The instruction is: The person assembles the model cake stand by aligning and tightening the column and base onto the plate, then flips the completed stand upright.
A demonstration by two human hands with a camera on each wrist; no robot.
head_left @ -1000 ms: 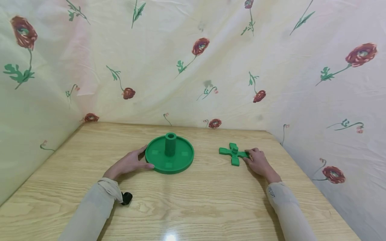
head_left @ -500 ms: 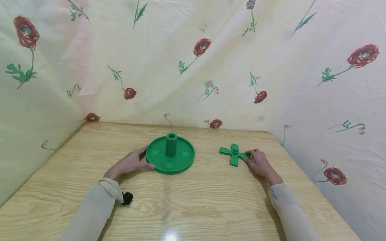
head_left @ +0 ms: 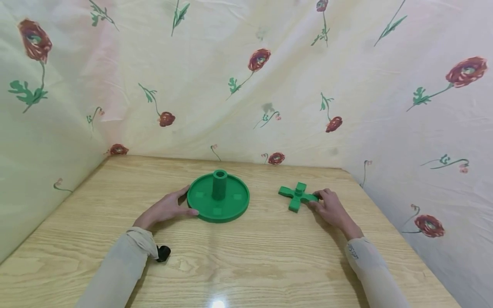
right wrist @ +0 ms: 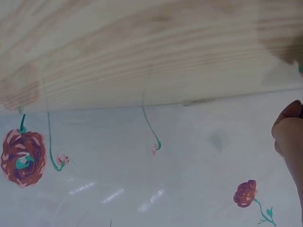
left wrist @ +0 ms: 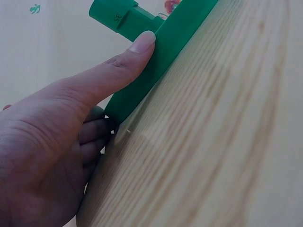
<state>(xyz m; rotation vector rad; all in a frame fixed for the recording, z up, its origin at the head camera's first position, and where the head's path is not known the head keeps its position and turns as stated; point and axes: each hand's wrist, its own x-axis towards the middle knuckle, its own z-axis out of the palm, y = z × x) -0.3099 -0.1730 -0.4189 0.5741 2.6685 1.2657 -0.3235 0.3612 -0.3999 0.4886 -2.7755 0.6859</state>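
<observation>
A round green tray-like base (head_left: 233, 208) with a raised rim and an upright hollow post (head_left: 219, 186) stands on the wooden table. My left hand (head_left: 169, 209) grips its left edge, the thumb on the near rim and the fingers at the far side; the left wrist view shows the thumb (left wrist: 142, 43) on the rim. To the right, my right hand (head_left: 328, 208) pinches one arm of a green cross-shaped piece (head_left: 296, 197) with a short central peg. That cross sits slightly tilted. In the right wrist view only part of the right hand (right wrist: 289, 137) shows.
The wooden table (head_left: 246, 261) extends in front of both hands. Floral cloth (head_left: 215, 85) hangs behind it and along both sides. A small black object (head_left: 163, 253) sits at the left sleeve's cuff.
My right hand has turned and tilted the cross-shaped piece, its near arm swinging a little to the left. My left hand and the round base keep their place, apart from a slight camera shift.
</observation>
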